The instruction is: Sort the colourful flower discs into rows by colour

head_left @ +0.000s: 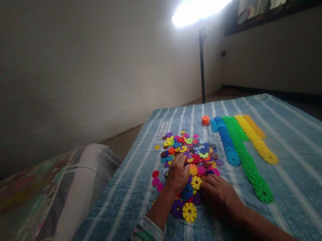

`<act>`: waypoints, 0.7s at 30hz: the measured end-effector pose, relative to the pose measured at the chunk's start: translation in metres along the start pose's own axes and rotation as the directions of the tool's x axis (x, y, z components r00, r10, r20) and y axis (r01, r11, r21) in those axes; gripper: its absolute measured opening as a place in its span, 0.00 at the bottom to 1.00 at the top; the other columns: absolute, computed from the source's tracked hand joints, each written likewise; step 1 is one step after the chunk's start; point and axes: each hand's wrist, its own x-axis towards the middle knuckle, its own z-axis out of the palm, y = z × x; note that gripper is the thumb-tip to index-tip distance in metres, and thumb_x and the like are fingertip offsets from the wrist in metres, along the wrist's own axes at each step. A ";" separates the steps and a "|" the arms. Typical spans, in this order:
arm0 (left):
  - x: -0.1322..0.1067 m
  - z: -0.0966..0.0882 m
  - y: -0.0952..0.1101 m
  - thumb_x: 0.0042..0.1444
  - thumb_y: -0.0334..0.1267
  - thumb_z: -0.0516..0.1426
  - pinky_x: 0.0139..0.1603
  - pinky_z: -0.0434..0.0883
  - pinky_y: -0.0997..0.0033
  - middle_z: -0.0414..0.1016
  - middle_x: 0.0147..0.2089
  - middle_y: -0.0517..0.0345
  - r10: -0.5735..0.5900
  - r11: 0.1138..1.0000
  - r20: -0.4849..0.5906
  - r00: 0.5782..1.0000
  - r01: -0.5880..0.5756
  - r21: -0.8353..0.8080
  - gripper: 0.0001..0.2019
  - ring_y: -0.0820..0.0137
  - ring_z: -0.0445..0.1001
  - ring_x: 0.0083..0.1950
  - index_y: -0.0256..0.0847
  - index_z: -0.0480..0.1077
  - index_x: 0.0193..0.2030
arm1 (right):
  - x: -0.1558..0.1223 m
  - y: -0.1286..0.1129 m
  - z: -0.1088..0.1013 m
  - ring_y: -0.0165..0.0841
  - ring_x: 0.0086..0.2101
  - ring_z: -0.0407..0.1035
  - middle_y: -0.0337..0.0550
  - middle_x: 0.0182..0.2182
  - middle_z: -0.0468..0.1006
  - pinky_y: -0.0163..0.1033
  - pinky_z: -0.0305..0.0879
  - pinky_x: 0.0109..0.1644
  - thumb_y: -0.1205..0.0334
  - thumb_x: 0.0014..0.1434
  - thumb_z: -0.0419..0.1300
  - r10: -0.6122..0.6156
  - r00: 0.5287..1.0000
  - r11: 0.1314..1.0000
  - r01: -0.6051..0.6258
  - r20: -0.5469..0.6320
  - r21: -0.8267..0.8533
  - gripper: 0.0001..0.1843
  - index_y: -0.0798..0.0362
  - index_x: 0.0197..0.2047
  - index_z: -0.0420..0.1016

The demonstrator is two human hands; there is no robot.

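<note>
A heap of multicoloured notched plastic discs [195, 158], flat interlocking toy pieces, lies in the middle of the cloth. My left hand [178, 173] rests over the heap's left side, its fingers curled down among the discs; what they hold, if anything, is hidden. My right hand [221, 192] is at the heap's near right edge, fingers pressed together at the rim of a yellow notched disc [196, 182]. Nearer me lie a larger yellow disc [189, 212] and a purple disc [177, 208].
Right of the heap, overlapping discs form rows: blue [226, 141], green [248, 160], yellow [256, 141] and a short orange one [254, 125]. An orange stack [205, 120] stands behind. A bright lamp [203, 7] is beyond the striped cloth [302, 164]; patterned bedding [86, 167] lies left.
</note>
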 end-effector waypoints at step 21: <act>0.001 -0.048 -0.014 0.50 0.44 0.63 0.64 0.63 0.49 0.66 0.63 0.40 0.107 0.993 0.186 0.977 -0.116 0.037 0.28 0.53 0.64 0.64 0.37 0.69 0.58 | -0.002 0.000 0.002 0.34 0.36 0.66 0.41 0.34 0.75 0.39 0.62 0.41 0.72 0.61 0.54 0.002 1.000 0.999 -0.002 -0.009 0.035 0.08 0.50 0.37 0.69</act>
